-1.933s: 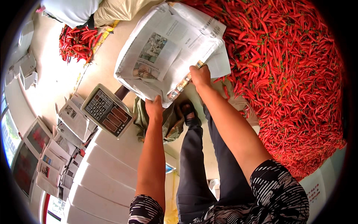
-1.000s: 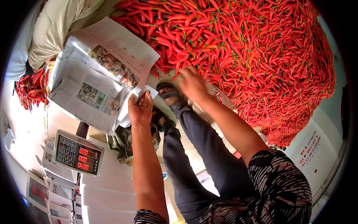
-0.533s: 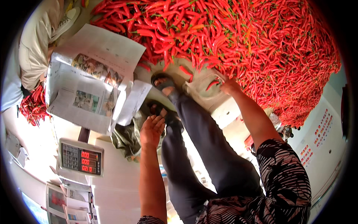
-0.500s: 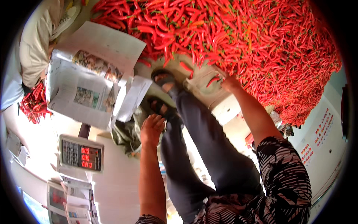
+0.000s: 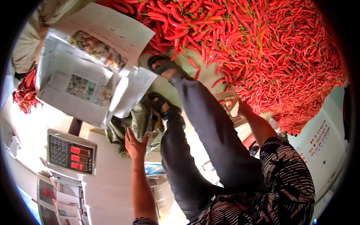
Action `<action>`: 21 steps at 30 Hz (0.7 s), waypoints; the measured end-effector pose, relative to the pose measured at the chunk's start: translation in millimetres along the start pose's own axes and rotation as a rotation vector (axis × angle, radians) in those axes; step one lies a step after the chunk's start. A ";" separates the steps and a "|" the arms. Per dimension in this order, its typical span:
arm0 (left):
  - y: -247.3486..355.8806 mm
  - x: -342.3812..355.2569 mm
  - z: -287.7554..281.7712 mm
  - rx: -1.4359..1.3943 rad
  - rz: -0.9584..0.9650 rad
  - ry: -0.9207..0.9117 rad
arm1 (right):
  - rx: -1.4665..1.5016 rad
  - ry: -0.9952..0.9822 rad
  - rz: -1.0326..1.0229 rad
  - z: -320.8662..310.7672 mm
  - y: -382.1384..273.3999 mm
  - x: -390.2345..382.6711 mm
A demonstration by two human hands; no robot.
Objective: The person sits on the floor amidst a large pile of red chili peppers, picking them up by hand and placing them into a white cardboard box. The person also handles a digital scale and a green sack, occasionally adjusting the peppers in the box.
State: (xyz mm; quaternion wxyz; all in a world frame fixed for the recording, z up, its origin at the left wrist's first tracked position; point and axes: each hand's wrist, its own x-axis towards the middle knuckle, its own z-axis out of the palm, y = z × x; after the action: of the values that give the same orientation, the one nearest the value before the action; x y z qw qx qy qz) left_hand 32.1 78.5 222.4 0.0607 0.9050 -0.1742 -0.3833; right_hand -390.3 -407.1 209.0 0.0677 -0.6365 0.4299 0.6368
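Well, left hand (image 5: 136, 145): hung with its fingers and thumb spread, nothing between them, in front of a dark green sheet (image 5: 119, 132).
Right hand (image 5: 244, 108): was closed on the rim of a beige container (image 5: 227, 94), though blur and shadow hid the separate fingers.
Beige container: sat tilted beside the right trouser leg (image 5: 204, 108), at the near edge of the chilli pile, with some red showing inside.
Chilli pile (image 5: 273, 63): spread red across the upper right, a few pods loose on the floor near the sandals (image 5: 165, 67).
Newspaper (image 5: 56, 88): lay open at the left, behind the digital scale display (image 5: 71, 153).
Co-worker's trouser leg (image 5: 26, 48): showed at the upper left, above a smaller chilli heap (image 5: 27, 92).
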 end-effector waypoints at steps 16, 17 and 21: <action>22.5 67.8 85.4 -0.117 -0.170 -0.490 | -0.320 -0.134 -0.610 -168.7 -153.0 44.7; 20.2 62.8 88.2 -0.137 -0.134 -0.494 | -0.309 0.031 -0.724 -208.2 -158.3 38.0; -6.4 28.3 122.2 -0.177 -0.088 -0.368 | 0.158 1.036 -1.160 -374.9 -234.1 -26.9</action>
State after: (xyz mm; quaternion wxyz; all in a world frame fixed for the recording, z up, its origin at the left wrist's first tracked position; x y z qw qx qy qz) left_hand -35.3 77.1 116.4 0.0902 0.8177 -0.1082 -0.5581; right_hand 44.9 -486.8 191.8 0.2255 -0.9689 0.0492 0.0887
